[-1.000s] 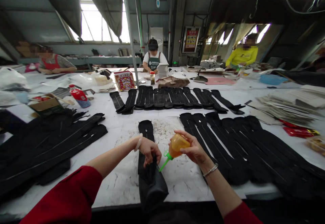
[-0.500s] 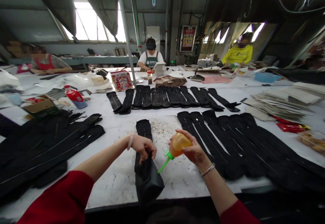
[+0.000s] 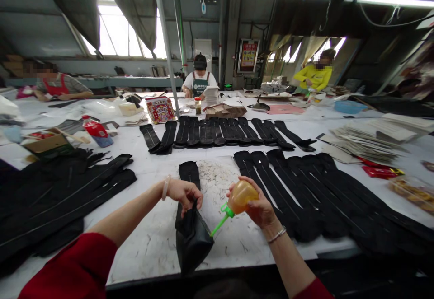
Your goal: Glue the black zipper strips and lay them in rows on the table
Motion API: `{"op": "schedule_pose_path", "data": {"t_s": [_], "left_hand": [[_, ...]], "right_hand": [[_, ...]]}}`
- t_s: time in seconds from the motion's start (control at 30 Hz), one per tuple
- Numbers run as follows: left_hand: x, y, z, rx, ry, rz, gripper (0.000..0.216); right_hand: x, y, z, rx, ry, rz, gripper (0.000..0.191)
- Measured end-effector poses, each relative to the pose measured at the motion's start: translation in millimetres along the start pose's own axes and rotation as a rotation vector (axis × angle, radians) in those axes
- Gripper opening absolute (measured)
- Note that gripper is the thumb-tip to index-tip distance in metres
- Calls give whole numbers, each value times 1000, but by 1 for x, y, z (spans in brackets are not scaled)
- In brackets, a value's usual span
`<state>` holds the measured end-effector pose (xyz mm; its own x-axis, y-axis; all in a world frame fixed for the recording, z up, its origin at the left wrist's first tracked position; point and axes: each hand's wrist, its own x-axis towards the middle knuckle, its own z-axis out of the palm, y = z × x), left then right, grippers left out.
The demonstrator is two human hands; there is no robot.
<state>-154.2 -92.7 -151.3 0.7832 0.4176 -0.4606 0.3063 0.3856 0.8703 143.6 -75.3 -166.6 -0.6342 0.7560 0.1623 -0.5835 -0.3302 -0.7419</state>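
Observation:
My left hand [image 3: 186, 196] pinches the folded-up part of a long black piece with a zipper [image 3: 194, 247], which lies upright along the table before me. Its near end is turned so that a smooth, leather-like face and one edge show. Fingers of my right hand [image 3: 258, 205] wrap around a squeeze bottle [image 3: 242, 196] of amber liquid, tilted downward to the left. The bottle's thin green nozzle [image 3: 220, 225] has its tip at the right edge of the piece, near the corner. Whether liquid is coming out is too small to tell.
Similar black pieces lie in a row [image 3: 217, 131] ahead, overlapped at right [image 3: 305, 190] and piled at left [image 3: 68, 195]. Stacked grey sheets [image 3: 369, 134], a red-labelled drink bottle [image 3: 97, 131] and a cardboard box [image 3: 49, 143] stand farther off. Several people work across the table.
The nozzle tip has slid along the edge toward the near corner of the black piece. My left hand keeps its pinch. The whole view has shifted slightly.

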Motion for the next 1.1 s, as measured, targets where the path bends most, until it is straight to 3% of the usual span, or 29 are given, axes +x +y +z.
{"op": "schedule_pose_path", "data": {"t_s": [0.4, 0.57, 0.73, 1.1], "left_hand": [[-8, 10, 0, -72, 157, 81, 28], [-19, 31, 12, -141, 311, 151, 28], [-19, 40, 28, -290, 436, 229, 27], [-5, 37, 35, -343, 473, 298, 18]], "right_hand": [[-14, 0, 2, 147, 146, -38, 61], [-17, -11, 1, 225, 332, -127, 64], [-14, -25, 1, 241, 395, -249, 63], [-11, -26, -3, 308, 472, -283, 52]]}}
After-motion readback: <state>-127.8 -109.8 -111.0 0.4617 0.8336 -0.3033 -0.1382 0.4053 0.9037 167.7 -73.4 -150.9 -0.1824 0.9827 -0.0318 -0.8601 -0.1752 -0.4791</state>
